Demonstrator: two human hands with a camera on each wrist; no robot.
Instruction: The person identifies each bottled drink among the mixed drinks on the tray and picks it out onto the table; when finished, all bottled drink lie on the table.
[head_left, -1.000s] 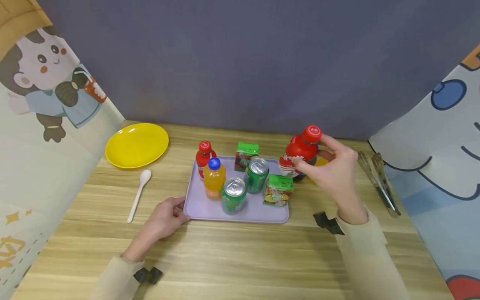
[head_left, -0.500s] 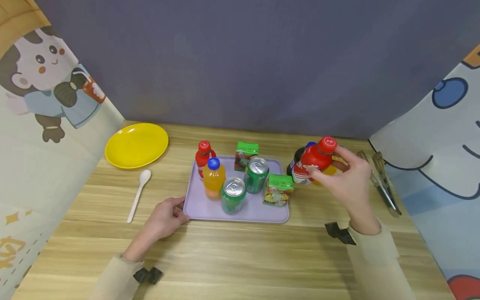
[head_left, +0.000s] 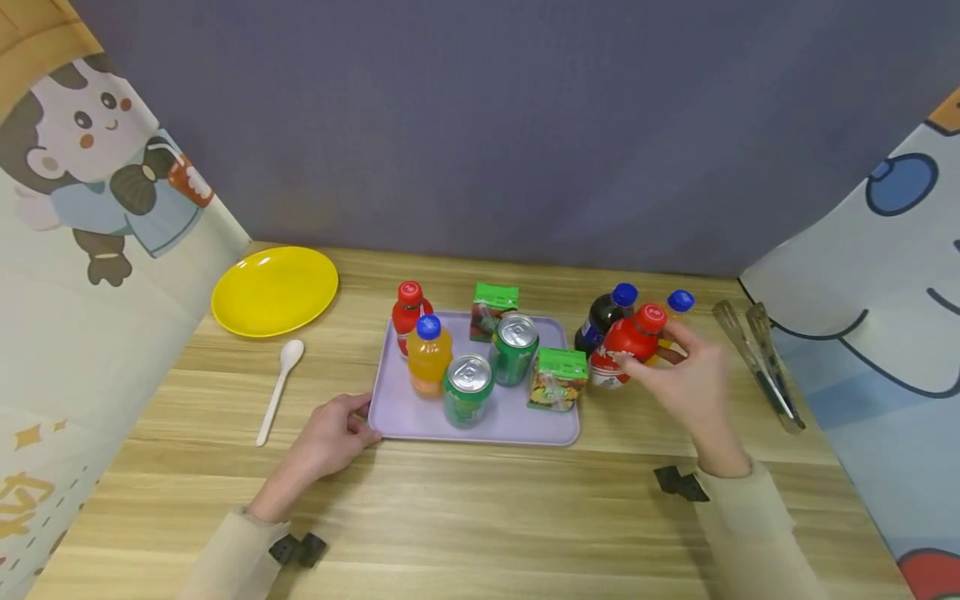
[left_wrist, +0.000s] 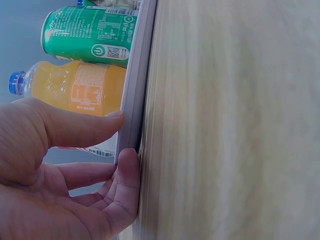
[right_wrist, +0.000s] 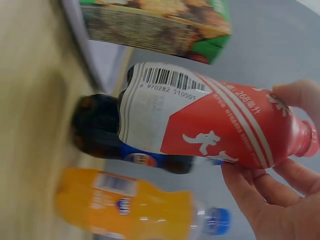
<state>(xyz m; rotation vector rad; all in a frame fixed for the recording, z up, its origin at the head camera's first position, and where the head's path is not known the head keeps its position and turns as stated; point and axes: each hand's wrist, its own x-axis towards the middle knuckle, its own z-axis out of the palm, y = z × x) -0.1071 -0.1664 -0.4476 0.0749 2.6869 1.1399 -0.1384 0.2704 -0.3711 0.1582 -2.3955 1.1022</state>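
Observation:
My right hand (head_left: pixel 693 383) grips a red-and-white bottle (head_left: pixel 634 340) by its upper part, thumb on one side and fingers on the other. In the right wrist view its base is off the table, in front of a dark cola bottle (right_wrist: pixel 97 125) and an orange soda bottle (right_wrist: pixel 130 202). My left hand (head_left: pixel 332 435) holds the left front corner of a lilac tray (head_left: pixel 517 431), thumb at the rim. On the tray stand another red bottle (head_left: pixel 408 315), an orange drink bottle (head_left: pixel 428 360), two green cans (head_left: pixel 468 392) and two drink cartons (head_left: pixel 557 382) with green tops.
A yellow plate (head_left: pixel 274 291) lies at the back left, with a white spoon (head_left: pixel 279 392) in front of it. Metal tongs (head_left: pixel 759 364) lie at the far right by the printed side wall. A grey wall (head_left: pixel 480 133) closes the back.
My right hand has carried the red-and-white bottle rightward and lower, away from the tray's right edge. The cola and orange soda bottles behind it show more now. My left hand stays put.

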